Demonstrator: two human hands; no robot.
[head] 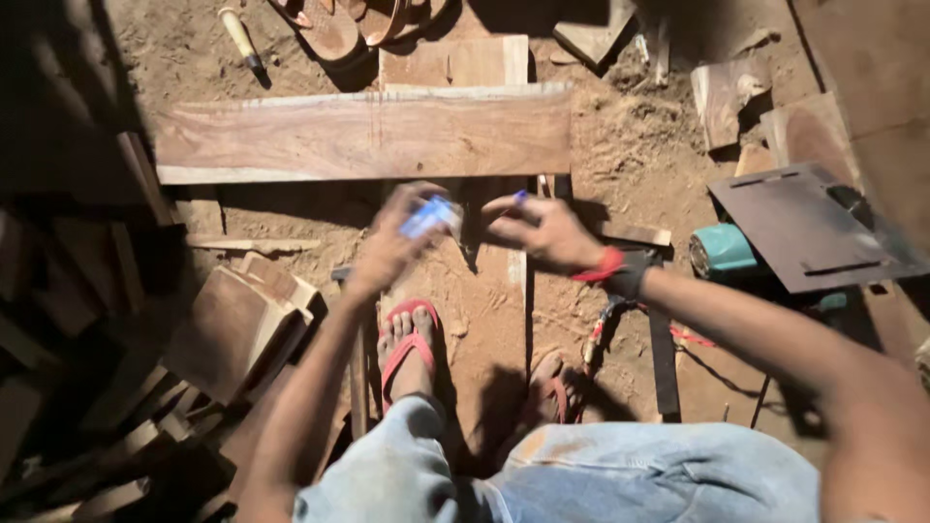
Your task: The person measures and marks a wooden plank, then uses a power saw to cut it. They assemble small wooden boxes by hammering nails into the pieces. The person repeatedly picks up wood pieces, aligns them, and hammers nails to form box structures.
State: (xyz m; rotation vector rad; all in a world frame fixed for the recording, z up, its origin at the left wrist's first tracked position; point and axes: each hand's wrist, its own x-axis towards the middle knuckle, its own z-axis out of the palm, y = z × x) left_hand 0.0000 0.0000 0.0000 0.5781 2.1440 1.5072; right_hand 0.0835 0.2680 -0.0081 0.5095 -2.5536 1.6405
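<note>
The left hand (392, 242) pinched a small blue object (429, 216) above the lengthwise plank (489, 291); the right hand (547, 232) pinched a blue marker (520, 198); both looked light, rigid, best gripped at mid-body.

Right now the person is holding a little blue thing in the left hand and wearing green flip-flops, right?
Not quite. The flip-flops are red, not green; the head view shows one on the foot standing on the plank. The left hand does hold a little blue thing.
</note>
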